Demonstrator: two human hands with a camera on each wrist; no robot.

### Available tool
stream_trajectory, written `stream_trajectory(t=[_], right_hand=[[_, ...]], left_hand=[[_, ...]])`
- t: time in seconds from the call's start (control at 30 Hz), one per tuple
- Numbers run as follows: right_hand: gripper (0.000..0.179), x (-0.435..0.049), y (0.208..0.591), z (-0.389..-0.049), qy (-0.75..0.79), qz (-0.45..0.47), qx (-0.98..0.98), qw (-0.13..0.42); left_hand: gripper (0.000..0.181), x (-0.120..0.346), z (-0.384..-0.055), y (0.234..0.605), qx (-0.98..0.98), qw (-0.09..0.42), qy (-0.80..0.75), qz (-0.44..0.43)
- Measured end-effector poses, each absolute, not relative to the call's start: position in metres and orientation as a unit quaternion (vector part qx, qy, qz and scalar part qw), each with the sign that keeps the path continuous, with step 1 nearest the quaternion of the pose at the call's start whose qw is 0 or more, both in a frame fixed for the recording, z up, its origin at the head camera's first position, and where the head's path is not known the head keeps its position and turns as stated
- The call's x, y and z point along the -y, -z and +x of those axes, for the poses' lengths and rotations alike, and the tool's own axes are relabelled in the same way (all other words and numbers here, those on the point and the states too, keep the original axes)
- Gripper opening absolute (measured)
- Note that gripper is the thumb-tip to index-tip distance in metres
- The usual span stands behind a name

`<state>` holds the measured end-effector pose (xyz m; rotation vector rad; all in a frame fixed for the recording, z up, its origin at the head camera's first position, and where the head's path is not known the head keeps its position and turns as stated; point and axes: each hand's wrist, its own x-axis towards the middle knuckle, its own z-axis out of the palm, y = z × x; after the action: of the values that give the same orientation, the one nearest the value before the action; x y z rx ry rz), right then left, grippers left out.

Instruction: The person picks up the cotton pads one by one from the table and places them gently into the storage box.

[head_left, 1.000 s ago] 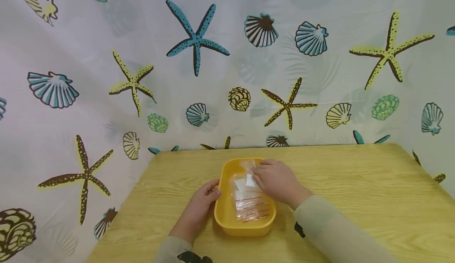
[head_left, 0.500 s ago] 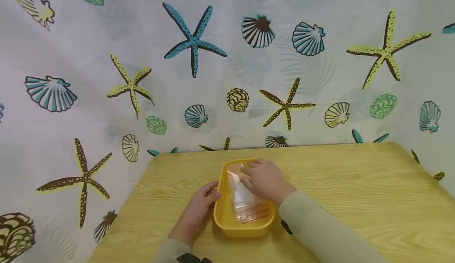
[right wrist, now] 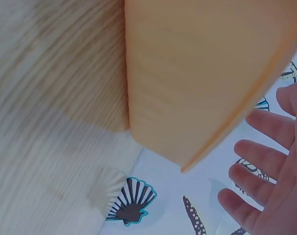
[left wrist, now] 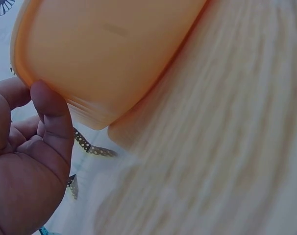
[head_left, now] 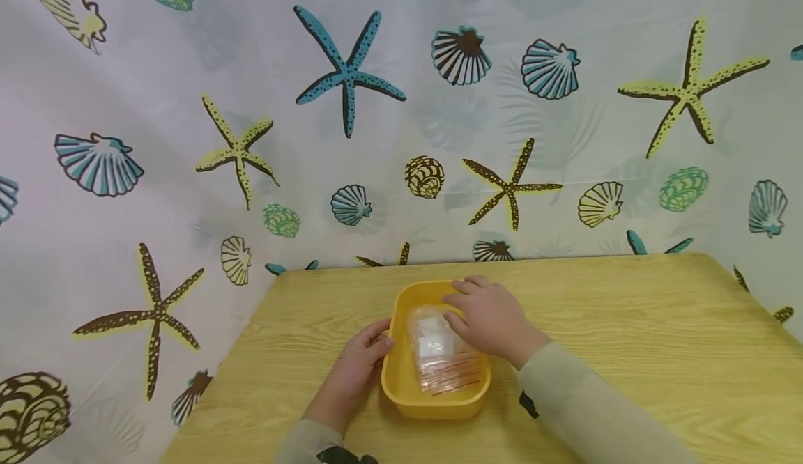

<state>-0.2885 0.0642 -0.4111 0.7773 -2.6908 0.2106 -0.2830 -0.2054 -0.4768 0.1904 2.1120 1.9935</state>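
A yellow plastic tub (head_left: 436,412) with rounded corners stands on the table. Several clear zip bags (head_left: 447,373) with red seal lines lie piled inside, and a white square (head_left: 435,345) shows through the plastic. My left hand (head_left: 360,359) pinches the tub's left rim; in the left wrist view its thumb (left wrist: 51,110) is at the edge. Over the far right rim is my right hand (head_left: 489,314), its fingers spread and loosely bent with nothing between them. In the right wrist view those fingers (right wrist: 259,154) are beside the tub's outer wall (right wrist: 187,73).
The wood-grain table (head_left: 615,352) extends to both sides of the tub. Behind it and at the sides hangs a white curtain (head_left: 401,116) printed with starfish and shells. Both forearms wear light sleeves (head_left: 583,394).
My right hand moved left over the bags, then back right to the rim, away from them. The bags' raised far end has settled lower in the tub. My left hand stays at the rim.
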Motion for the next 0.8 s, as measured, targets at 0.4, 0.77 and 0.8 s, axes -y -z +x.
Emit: stream_trajectory(t=[0.4, 0.77, 0.8], right_hand=[[0.041, -0.094, 0.411, -0.268, -0.052, 0.264, 0.948, 0.169], [0.042, -0.139, 0.415, -0.25, -0.068, 0.263, 0.946, 0.178], [0.043, -0.144, 0.416, -0.248, -0.069, 0.259, 0.947, 0.177]], left_hand=[[0.05, 0.211, -0.284, 0.479, -0.725, 0.105, -0.68, 0.041], [0.052, 0.216, -0.286, 0.466, -0.813, 0.066, -0.578, 0.036], [0.053, 0.216, -0.285, 0.465, -0.822, 0.066, -0.564, 0.038]])
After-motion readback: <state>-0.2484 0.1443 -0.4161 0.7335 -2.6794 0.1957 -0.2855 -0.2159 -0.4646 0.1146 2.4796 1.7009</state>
